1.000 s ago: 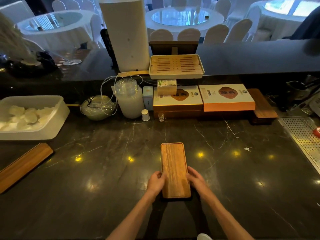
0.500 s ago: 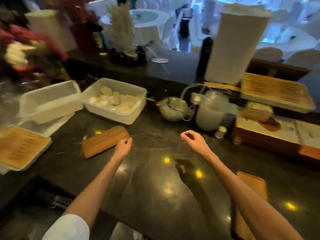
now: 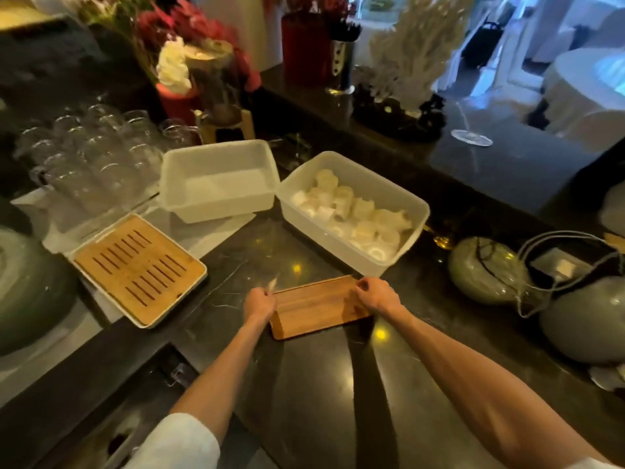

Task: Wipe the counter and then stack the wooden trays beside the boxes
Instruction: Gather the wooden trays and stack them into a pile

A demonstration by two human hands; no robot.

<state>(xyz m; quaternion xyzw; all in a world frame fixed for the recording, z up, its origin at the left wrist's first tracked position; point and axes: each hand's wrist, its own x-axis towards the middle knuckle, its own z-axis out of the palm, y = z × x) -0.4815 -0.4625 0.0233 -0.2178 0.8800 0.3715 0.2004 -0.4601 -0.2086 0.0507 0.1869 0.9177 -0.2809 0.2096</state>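
Observation:
A flat wooden tray (image 3: 316,306) lies on the dark marble counter (image 3: 304,384), just in front of a white tub. My left hand (image 3: 259,302) grips its left end and my right hand (image 3: 376,295) grips its right end. Both hands have their fingers curled over the tray's edges. A small pale scrap sticks up by my left hand. The first wooden tray and the boxes are out of view to the right.
A white tub of rolled white cloths (image 3: 351,211) stands behind the tray, an empty white tub (image 3: 216,179) to its left. A slatted bamboo tray (image 3: 138,269) lies at the left, glasses (image 3: 91,157) behind it. Grey teapots (image 3: 490,270) with white cables sit at the right.
The view has swung left from the first tray near the boxes. Both hands reached to the second wooden tray, which was by the left hand only, and now hold its two ends.

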